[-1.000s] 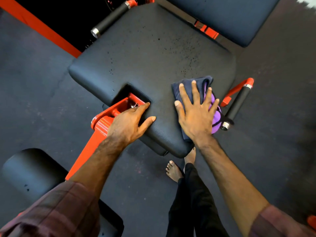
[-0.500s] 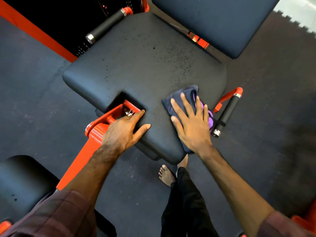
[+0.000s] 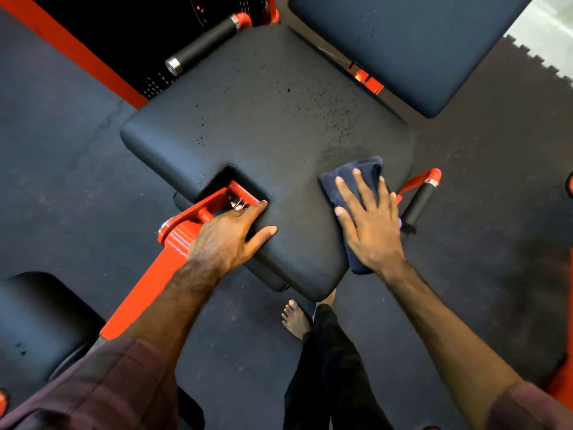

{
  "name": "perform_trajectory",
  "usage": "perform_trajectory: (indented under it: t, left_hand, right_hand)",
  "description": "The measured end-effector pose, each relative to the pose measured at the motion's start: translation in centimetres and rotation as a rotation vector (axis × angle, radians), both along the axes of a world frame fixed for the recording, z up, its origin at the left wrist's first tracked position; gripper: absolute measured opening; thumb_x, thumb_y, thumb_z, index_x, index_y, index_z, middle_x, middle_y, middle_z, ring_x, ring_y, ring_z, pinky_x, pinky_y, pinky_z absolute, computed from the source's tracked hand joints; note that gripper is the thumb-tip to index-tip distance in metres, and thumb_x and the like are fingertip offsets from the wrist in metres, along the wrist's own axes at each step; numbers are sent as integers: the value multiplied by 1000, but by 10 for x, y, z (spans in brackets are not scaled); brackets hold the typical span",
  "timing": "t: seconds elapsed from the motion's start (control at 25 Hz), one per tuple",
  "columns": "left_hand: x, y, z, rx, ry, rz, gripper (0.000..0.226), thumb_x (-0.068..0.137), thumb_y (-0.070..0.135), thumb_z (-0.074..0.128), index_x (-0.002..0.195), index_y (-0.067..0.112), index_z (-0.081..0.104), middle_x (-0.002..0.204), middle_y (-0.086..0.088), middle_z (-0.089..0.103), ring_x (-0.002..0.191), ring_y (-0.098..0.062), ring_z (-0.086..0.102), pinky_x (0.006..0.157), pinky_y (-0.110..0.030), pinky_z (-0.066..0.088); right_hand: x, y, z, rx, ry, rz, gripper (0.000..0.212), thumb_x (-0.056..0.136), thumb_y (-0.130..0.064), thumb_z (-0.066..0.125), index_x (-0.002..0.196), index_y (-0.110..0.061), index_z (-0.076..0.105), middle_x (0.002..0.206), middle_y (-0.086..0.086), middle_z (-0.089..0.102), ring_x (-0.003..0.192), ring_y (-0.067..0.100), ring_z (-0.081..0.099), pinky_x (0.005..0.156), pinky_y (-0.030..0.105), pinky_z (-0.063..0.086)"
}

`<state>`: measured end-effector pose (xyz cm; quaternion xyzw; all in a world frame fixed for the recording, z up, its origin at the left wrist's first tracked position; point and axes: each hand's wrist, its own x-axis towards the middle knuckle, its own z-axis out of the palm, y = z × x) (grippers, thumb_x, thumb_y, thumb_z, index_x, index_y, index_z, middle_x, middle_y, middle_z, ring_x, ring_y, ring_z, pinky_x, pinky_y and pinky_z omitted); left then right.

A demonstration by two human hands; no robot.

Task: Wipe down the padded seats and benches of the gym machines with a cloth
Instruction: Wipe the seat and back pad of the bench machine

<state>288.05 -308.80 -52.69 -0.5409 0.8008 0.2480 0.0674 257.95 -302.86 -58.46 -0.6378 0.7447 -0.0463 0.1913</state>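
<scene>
Left hand: the left hand [image 3: 231, 235] rested on the near edge of the seat pad [image 3: 263, 131], thumb flat on the padding and fingers reaching into the square cut-out where the orange frame arm [image 3: 186, 231] came through; it stayed put as a brace and gripped nothing that I could make out.
Right hand: the right hand [image 3: 370, 221] lay flat with fingers straight and spread, pressing the dark blue cloth [image 3: 350, 178] onto the near right corner of the seat pad.
Change: over the last second the cloth and right hand slid slightly leftward along that corner, and the purple object under the palm became almost hidden; only a sliver [image 3: 399, 223] showed, possibly a spray bottle.
Wiped patch: a duller smear [image 3: 344, 150] lay just beyond the cloth.
Unwiped area: dark droplets [image 3: 322, 110] still speckled the middle and far right of the pad, so most of it seemed left to do.
Farther on: the back pad [image 3: 403, 41] sat beyond, apparently untouched.
</scene>
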Motion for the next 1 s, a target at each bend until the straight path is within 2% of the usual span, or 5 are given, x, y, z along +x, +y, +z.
perform_trajectory:
  t: [0.2, 0.44, 0.64, 0.84, 1.0]
  left_hand:
    - [2, 0, -5, -19, -5, -12, 69, 98, 72, 41, 154, 33, 48, 125, -7, 71, 113, -32, 69, 83, -44, 57]
    - [7, -1, -15, -36, -13, -22, 78, 95, 81, 26, 156, 35, 43, 134, -1, 69, 119, -27, 67, 87, -43, 60]
    - [8, -1, -17, -34, -4, -33, 78, 96, 81, 24, 157, 34, 41, 133, -1, 70, 118, -28, 68, 85, -44, 60]
    - [5, 2, -12, -75, -20, -6, 75, 98, 78, 30, 155, 33, 48, 119, -3, 74, 108, -28, 72, 73, -40, 59]
    - [6, 2, -17, -108, -5, -6, 73, 99, 78, 31, 153, 33, 51, 120, -1, 74, 106, -27, 73, 73, -39, 61]
  right_hand:
    - [-11, -72, -14, 84, -3, -437, 63, 105, -62, 27, 165, -45, 20, 176, -3, 12, 156, 52, 13, 121, 72, 16]
    - [-24, -36, -10, -19, -23, 53, 58, 108, -59, 28, 164, -45, 23, 175, -10, 14, 159, 41, 13, 126, 64, 15]
    - [-33, -119, -21, 82, -22, -267, 62, 106, -64, 23, 165, -46, 16, 176, -6, 9, 158, 47, 9, 122, 72, 13]
    - [-28, -70, -2, 26, -15, 195, 57, 110, -58, 27, 165, -47, 15, 176, -13, 6, 160, 41, 9, 127, 65, 12]
    - [7, -108, -1, 70, -45, -43, 59, 108, -60, 25, 165, -47, 17, 176, -11, 7, 160, 43, 6, 122, 73, 13]
